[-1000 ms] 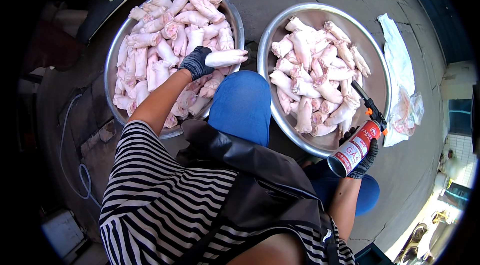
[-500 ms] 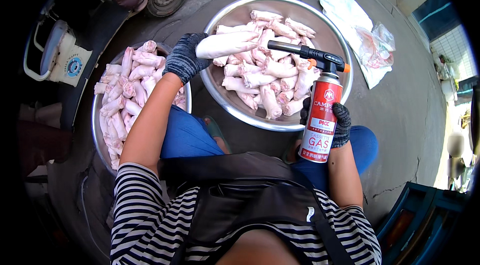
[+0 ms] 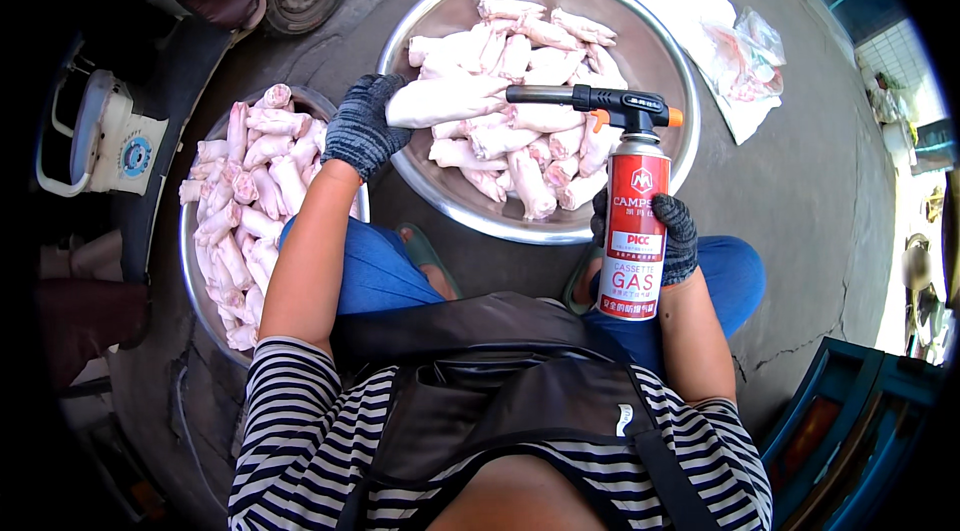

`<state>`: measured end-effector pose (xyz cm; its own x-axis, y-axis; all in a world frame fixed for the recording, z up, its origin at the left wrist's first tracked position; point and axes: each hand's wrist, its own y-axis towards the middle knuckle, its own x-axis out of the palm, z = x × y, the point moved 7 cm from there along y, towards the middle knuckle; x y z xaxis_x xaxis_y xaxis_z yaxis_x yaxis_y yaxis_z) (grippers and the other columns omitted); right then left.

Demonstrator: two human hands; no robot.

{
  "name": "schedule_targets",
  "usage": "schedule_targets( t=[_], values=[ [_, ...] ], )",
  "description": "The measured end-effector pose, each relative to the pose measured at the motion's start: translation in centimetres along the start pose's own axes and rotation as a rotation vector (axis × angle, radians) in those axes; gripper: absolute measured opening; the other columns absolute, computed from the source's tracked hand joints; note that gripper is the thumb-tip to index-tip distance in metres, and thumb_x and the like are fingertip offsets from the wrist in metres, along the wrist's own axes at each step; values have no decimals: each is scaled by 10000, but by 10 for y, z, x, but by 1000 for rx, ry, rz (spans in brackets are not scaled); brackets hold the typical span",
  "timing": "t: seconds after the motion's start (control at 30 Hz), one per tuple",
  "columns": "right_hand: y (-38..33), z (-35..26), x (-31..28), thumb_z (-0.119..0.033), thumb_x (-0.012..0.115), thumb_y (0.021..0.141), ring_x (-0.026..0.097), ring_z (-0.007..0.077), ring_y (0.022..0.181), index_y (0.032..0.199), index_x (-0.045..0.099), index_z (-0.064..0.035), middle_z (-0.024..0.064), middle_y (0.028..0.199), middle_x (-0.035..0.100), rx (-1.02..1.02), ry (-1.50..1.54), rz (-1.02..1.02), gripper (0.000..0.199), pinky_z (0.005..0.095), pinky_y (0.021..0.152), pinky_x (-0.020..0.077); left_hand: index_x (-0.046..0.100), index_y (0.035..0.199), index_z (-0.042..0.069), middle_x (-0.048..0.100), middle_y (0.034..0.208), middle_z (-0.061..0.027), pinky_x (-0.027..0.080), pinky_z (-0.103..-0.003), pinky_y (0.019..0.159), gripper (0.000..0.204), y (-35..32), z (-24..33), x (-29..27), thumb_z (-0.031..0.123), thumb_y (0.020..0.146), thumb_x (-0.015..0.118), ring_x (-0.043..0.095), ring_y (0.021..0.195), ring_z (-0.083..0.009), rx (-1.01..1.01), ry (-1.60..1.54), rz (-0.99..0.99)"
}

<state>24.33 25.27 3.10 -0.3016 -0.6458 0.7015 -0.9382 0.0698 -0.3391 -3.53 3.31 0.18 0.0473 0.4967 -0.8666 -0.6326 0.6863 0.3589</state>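
So the left hand [image 3: 362, 134] in its dark knit glove is clamped round one pale pig trotter [image 3: 446, 101], held out over the 9 o'clock rim of the right steel basin [image 3: 672, 81]. A second ago that same trotter was only just coming up out of the left steel basin [image 3: 190, 261]; now it's swung across in front of the torch.

The right hand [image 3: 668, 236], gloved too, is wrapped tight round the red gas canister [image 3: 631, 231], which has gone from tilted low at 4 o'clock to upright, with the black torch head [image 3: 590, 101] pointing at 9 o'clock, its nozzle just beside the trotter's end. No flame that I can see. Looks like trotter and torch are lined up for singeing.
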Motion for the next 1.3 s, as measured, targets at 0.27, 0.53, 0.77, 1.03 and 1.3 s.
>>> schedule_targets(
  t=[0.27,0.53,0.77,1.03,1.3],
  values=[
    [4,1,-2,-305,752,721,658,322,832,1160,505,33,217,981,626,16,50,36,606,397,720,569,582,1120,59,613,1064,-162,431,-408,944,525,4,2,-1,231,645,723,562,1020,-345,-46,6,-55],
    [10,4,2,-287,739,729,651,325,801,1186,469,-4,217,946,618,6,9,40,602,398,701,567,580,1121,59,613,1057,-159,431,-405,942,520,1,-1,2,220,647,722,561,1015,-344,-30,1,-40],
    [8,2,5,-329,755,699,638,308,815,1150,487,48,205,955,610,26,-36,70,647,391,722,557,579,1129,69,606,1064,-156,423,-408,953,523,2,7,-4,194,640,718,549,1027,-343,-60,16,-13],
    [10,8,-5,-320,754,700,636,326,806,1144,488,28,214,952,607,114,12,90,624,402,716,558,587,1136,98,595,1088,-147,425,-415,955,518,-1,17,-11,162,638,713,542,1045,-339,31,28,66],
    [12,6,-7,-284,731,722,652,369,801,1185,468,-5,241,959,622,79,158,59,601,446,696,574,606,1114,99,601,1077,-147,433,-405,945,494,-2,13,-7,146,633,708,553,1024,-340,39,-56,43]
  ],
)
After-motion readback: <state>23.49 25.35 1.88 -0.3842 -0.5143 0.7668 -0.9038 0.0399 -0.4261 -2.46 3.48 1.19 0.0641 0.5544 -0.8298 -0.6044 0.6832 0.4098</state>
